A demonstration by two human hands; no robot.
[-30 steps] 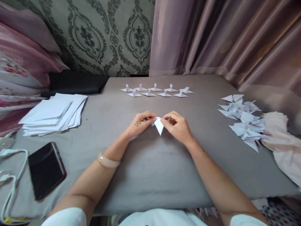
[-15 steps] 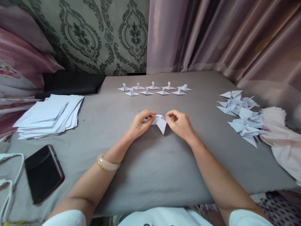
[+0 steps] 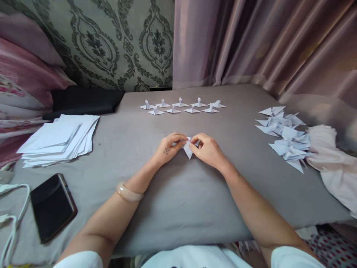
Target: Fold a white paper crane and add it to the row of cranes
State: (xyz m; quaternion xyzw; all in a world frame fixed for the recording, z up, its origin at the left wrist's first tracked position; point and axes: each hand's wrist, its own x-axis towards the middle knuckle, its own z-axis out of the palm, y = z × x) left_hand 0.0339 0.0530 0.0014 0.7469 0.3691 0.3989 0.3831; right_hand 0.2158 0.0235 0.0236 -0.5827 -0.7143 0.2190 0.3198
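A small white folded-paper crane (image 3: 189, 152) is held between my two hands over the middle of the table, one pointed flap facing me. My left hand (image 3: 170, 148) pinches its left side between thumb and fingers. From the right, my right hand (image 3: 206, 149) grips it with thumb and fingertips close to the centre, covering part of the paper. Farther back stand several white paper cranes (image 3: 180, 103) in two rows, wings spread.
A heap of folded paper cranes (image 3: 290, 136) lies at the right beside a pale cloth (image 3: 331, 160). At the left are a stack of white paper sheets (image 3: 60, 137), a black cloth (image 3: 86, 100), a phone (image 3: 52, 208) and a white cable (image 3: 16, 216). Grey cloth covers the table (image 3: 178, 216).
My right hand has moved left, closer to my left hand, and its fingers now cover more of the folded paper. The view has shifted slightly.
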